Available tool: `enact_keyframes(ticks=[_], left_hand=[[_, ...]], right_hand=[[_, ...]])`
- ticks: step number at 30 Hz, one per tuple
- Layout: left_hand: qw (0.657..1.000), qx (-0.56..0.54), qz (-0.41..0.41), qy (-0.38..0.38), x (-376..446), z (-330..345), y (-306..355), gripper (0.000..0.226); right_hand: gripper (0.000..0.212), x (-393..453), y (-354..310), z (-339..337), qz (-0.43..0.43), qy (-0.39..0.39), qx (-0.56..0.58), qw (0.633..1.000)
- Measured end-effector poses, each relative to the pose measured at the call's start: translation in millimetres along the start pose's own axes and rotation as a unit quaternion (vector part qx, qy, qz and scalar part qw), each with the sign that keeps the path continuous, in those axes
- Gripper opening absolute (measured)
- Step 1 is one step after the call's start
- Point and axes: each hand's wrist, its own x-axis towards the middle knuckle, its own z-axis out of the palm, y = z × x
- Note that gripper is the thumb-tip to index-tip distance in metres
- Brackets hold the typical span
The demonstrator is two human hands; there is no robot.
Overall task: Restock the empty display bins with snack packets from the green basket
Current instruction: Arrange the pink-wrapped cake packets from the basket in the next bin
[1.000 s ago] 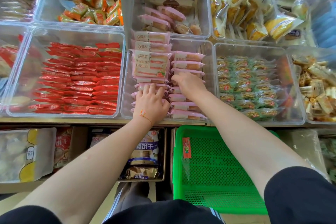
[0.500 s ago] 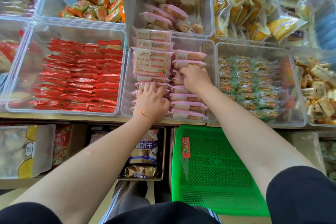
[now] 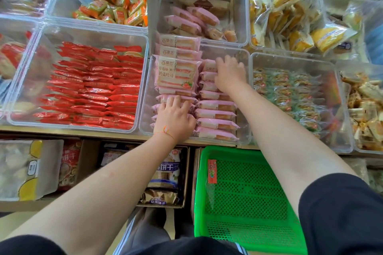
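Both my hands are in the clear plastic display bin (image 3: 245, 97) of pink snack packets (image 3: 215, 114). My left hand (image 3: 175, 119) presses the left stack with straight fingers. My right hand (image 3: 230, 73) curls its fingers on the right row's far packets; green mesh basket (image 3: 248, 203) below.

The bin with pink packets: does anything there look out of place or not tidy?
Yes. In the pink-packet bin, the right row lies flat in order, but at the back left a few packets stand upright, rising above the rim. The green basket holds only one small red packet.
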Motion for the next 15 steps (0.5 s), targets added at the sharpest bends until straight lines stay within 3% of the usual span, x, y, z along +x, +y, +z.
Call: enact_keyframes(ticks=[4, 9, 15], left_hand=[[1.000, -0.003, -0.005, 0.000, 1.4, -0.4, -0.2, 0.044], [1.000, -0.001, -0.001, -0.002, 0.6, -2.6, 0.3, 0.042], [1.000, -0.002, 0.006, 0.007, -0.2, -2.2, 0.5, 0.039]], right_hand=[[0.063, -1.9, -10.5, 10.2, -0.036, -0.082, 0.044, 0.995], [0.058, -27.1, -18.9, 15.9, -0.023, -0.054, 0.077, 0.995], [0.063, -81.8, -18.0, 33.1, -0.012, -0.124, 0.143, 0.982]])
